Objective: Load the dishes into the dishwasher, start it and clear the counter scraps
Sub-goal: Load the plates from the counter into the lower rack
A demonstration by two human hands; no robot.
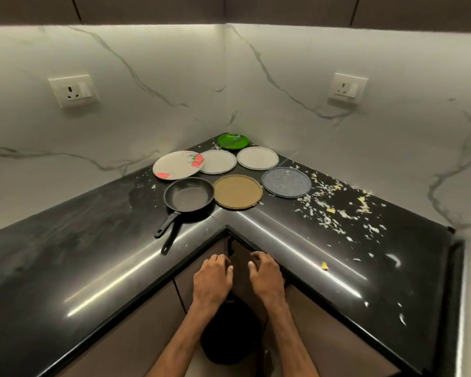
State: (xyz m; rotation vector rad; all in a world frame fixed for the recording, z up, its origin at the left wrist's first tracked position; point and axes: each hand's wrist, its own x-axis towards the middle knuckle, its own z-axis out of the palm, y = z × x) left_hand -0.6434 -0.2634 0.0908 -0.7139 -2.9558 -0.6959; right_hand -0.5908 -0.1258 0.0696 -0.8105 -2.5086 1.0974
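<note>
With my left hand [212, 278] and right hand [265, 278] side by side, fingers curled at the corner cabinet door [241, 270] (grip unclear), I'd pull evenly, since the frying pan [188, 195] and brown plate [238, 191] sit on the counter just beyond them.

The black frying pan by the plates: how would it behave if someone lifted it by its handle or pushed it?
The frying pan looks rigid, so it should keep its shape. Lifted by its long handle, it would probably dip bowl-first. Pushed, it would likely slide rather than roll on the glossy counter, its base lying flat.
</note>
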